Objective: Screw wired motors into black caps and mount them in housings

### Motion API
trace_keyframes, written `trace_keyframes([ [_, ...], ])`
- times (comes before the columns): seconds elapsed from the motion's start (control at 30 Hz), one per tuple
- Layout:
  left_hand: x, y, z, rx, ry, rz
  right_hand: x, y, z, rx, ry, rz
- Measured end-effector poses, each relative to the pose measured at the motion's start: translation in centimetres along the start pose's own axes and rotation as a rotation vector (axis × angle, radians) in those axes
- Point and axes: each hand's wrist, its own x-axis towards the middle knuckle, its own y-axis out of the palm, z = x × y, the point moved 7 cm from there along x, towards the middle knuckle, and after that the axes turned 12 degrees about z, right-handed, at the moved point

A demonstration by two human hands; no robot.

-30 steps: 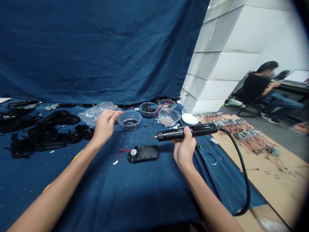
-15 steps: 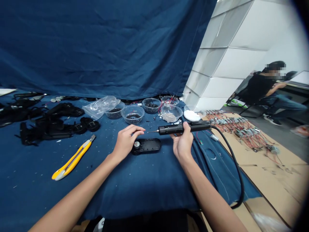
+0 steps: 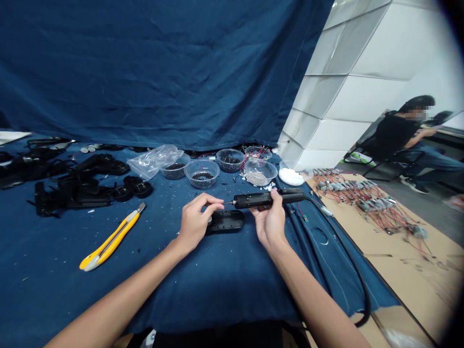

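My right hand grips a black electric screwdriver, held level with its bit pointing left. My left hand is pinched shut right at the bit's tip; what it holds is too small to name. Just below both hands a black oval plastic shell lies on the blue cloth. The screwdriver's black cable runs off to the right and loops down over the table edge.
Several clear bowls of small parts and a plastic bag stand behind the hands. A yellow utility knife lies to the left, black plastic parts at far left. Small motors with red wires lie on cardboard at right. A person sits far right.
My left hand came back from the bowls to the screwdriver's tip and closed in a pinch. My right hand lowered the screwdriver toward the black shell. The view shifted left, showing the yellow knife.
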Motion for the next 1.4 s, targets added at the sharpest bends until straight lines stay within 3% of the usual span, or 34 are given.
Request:
trace_keyframes([
  [0.13,-0.1,-0.3,-0.6,0.014,0.043,-0.015,0.0,-0.2,-0.1,0.017,0.018,-0.013],
  [0.53,-0.2,-0.1,0.0,0.018,0.007,-0.055,-0.1,-0.2,-1.0,0.057,0.078,-0.016],
  [0.83,-0.5,-0.4,-0.4,0.012,0.102,-0.113,-0.3,-0.1,-1.5,0.087,0.127,-0.015],
  [1.13,-0.5,-0.3,-0.4,0.02,0.05,-0.112,-0.2,-0.2,-1.4,0.076,0.113,-0.012],
  [1.4,-0.2,0.5,-0.5,0.152,0.004,0.025,-0.1,-0.3,-1.3,0.05,0.093,-0.02],
])
